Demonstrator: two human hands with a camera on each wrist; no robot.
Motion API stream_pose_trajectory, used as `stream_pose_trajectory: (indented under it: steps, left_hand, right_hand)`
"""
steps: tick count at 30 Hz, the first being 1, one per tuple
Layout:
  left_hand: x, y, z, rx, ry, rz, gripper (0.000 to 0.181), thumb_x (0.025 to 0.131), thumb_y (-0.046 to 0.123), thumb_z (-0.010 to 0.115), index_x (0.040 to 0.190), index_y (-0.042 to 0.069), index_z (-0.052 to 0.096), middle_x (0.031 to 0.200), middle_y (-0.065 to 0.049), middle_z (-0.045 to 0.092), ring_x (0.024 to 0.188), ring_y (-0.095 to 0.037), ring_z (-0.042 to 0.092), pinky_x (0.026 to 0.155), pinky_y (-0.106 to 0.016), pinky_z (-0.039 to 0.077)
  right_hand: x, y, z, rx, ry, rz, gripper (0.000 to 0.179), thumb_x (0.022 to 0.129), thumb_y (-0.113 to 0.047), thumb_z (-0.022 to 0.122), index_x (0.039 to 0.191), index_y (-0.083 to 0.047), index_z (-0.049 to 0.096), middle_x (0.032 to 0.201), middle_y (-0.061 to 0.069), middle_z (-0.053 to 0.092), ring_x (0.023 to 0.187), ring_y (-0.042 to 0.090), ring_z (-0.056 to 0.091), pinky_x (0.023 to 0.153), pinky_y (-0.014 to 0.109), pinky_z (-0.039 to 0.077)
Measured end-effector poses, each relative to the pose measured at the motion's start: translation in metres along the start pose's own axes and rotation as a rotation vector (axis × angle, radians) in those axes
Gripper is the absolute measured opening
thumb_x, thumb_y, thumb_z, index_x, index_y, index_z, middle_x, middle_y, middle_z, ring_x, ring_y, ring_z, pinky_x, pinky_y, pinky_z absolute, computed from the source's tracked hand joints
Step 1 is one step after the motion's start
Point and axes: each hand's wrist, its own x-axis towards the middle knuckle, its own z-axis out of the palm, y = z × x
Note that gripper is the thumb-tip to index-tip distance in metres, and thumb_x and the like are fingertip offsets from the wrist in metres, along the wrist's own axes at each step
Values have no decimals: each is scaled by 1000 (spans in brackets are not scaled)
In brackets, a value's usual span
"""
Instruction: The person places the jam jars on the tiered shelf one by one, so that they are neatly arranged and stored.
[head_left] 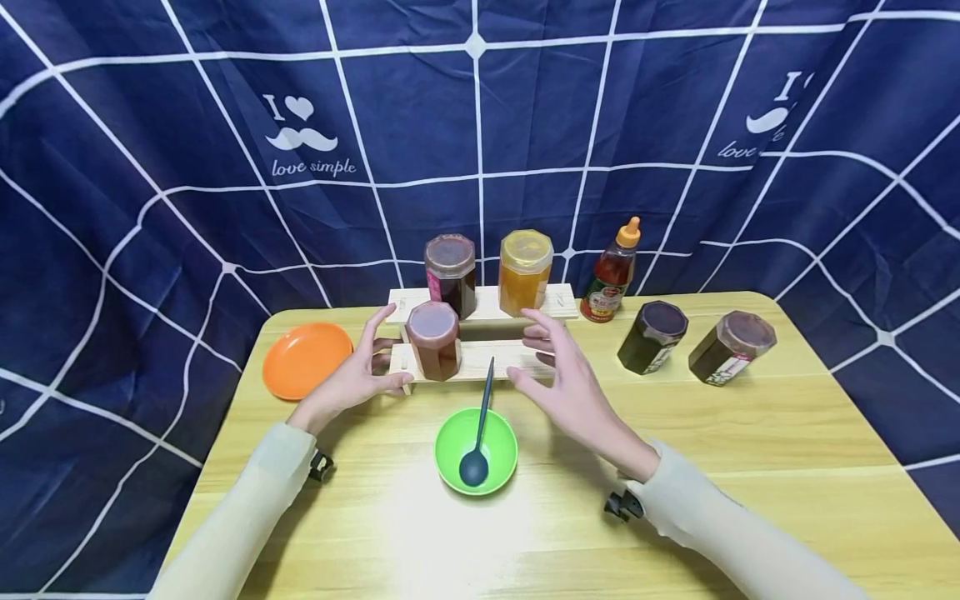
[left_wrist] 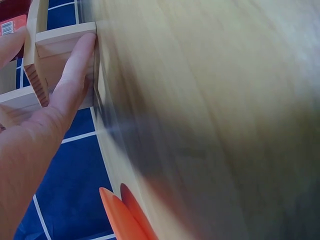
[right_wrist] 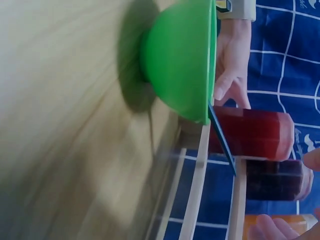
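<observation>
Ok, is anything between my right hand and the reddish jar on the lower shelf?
Yes: the handle of the dark spoon, leaning from the green bowl, stands between your right hand and the reddish jar.

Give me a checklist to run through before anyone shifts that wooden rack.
1. Left hand touching the rack: ok, at its left end.
2. Right hand touching the rack: cannot tell; it overlaps the right end in the head view.
3. Red jar upright on the lower step: ok.
4. Dark jar and orange jar upright on the upper step: ok.
5. Front clear: not ok, green bowl there.
6. Spoon off the rack: cannot tell.
</observation>
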Motion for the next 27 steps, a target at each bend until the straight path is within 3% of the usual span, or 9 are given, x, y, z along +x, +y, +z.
stream_pose_trajectory:
  steps: [9, 17, 27]
  left_hand:
    - [0, -1, 0, 1, 11, -4, 119, 94, -4, 84, 171, 47, 9, 163, -30, 34, 144, -48, 47, 84, -50, 64]
    - [0, -1, 1, -8, 7, -3, 117, 95, -4, 84, 171, 46, 11, 163, -30, 35, 145, -50, 46, 84, -50, 64]
    - [0, -2, -2, 56, 24, 15, 118, 95, -1, 85, 173, 43, 9, 158, -31, 42, 142, -49, 51, 94, -46, 61]
  right_hand:
    - [-26, 7, -31, 24, 97, 23, 78, 100, -8, 80, 166, -19, 40, 147, 13, 59, 135, 32, 61, 112, 50, 49]
    - [-44, 18, -61, -3, 156, 45, 79, 100, -2, 78, 166, -25, 40, 147, 10, 57, 134, 29, 60, 109, 25, 48]
    - [-57, 26, -101, 40, 275, 24, 79, 97, 13, 72, 165, -13, 41, 140, 10, 57, 126, 14, 64, 104, 21, 50]
